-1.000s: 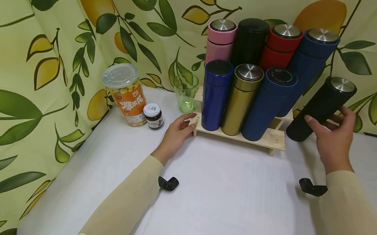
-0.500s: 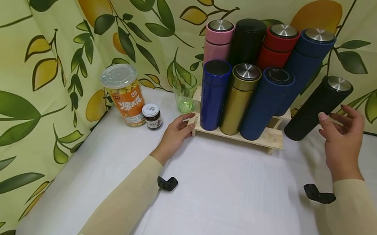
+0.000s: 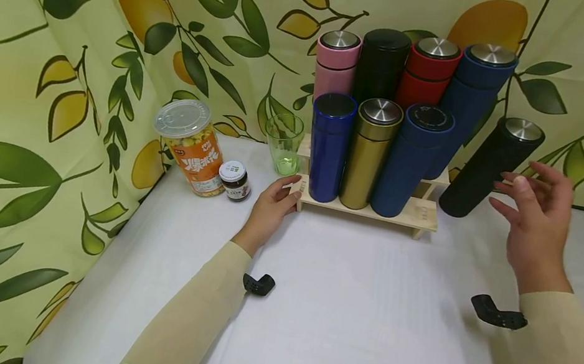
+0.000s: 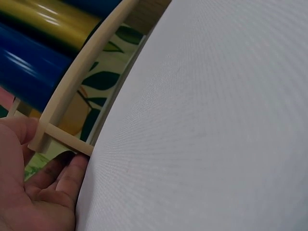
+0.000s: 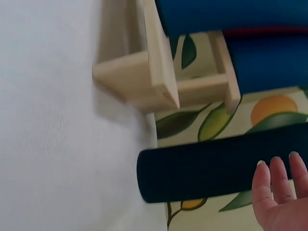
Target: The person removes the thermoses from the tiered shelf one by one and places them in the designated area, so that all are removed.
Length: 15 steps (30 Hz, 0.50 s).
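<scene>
A two-step wooden rack [image 3: 423, 215] holds several upright bottles: blue [image 3: 328, 156], gold [image 3: 363, 167] and matte blue [image 3: 408, 168] in front, with pink, black, red and blue behind. My left hand [image 3: 269, 209] grips the rack's left front end; the left wrist view shows the thumb at the board [image 4: 72, 86] and the hand's [image 4: 45, 192] fingers by its leg. A black bottle [image 3: 485, 170] with a steel lid stands right of the rack. Beside it my right hand [image 3: 541, 229] is open, fingers spread and holding nothing; the right wrist view shows its fingertips over the bottle [image 5: 207, 166].
Left of the rack stand a green glass [image 3: 284, 143], a small dark jar [image 3: 235, 181] with a white lid, and a clear-lidded tub [image 3: 197, 152] of yellow snacks. A leaf-patterned cloth [image 3: 131, 82] hangs behind and left of the white table [image 3: 340, 315].
My right hand has let go of the black bottle and moved right, away from it, its fingers opening. The bottle stays standing beside the rack. My left hand keeps its grip on the rack.
</scene>
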Motion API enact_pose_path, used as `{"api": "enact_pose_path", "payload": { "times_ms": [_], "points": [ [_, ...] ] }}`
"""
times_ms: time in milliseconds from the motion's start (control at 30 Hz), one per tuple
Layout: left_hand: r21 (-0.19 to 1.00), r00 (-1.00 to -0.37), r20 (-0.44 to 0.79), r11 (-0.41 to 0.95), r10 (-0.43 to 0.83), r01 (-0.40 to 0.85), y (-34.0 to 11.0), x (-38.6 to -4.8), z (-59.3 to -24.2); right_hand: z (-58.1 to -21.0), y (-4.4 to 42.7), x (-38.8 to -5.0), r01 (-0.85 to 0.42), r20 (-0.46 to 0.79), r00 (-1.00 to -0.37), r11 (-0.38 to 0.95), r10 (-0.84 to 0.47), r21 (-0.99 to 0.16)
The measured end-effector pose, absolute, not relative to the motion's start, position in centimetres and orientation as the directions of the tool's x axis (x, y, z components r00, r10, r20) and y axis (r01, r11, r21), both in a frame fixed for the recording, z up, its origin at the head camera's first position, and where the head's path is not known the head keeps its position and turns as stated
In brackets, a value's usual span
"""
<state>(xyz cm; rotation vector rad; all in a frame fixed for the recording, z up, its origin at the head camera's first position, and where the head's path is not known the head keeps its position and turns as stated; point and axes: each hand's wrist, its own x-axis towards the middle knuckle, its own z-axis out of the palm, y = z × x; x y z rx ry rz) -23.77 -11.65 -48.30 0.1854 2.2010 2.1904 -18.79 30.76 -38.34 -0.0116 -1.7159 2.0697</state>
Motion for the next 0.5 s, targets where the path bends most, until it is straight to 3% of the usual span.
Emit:
{"api": "enact_pose_path", "payload": {
  "times_ms": [500],
  "points": [
    [0.998, -0.993, 0.054, -0.017, 0.107, 0.053, -11.6, -23.9, -48.3, -37.5, 26.2, -18.2, -0.418, 0.4, -0.907, -0.169, 0.131, -0.892]
  ]
}}
